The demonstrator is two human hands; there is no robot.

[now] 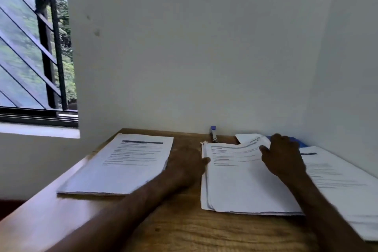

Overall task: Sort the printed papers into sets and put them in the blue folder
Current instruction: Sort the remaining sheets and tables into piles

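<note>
Left hand [186,161] lies flat on the table [184,229] with its thumb against the middle stack [241,186], while the right hand [283,157] covers its far sheets, grip unclear, the blue folder [301,143] peeking just beyond; steadying that edge should let one sheet lift cleanly.

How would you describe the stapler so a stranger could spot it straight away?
Start at the wooden table pushed against the white wall. At its far edge, between the left paper stack and the middle stack, sits the stapler. It is the only small silver thing, blue-tipped, among flat white sheets.
</note>
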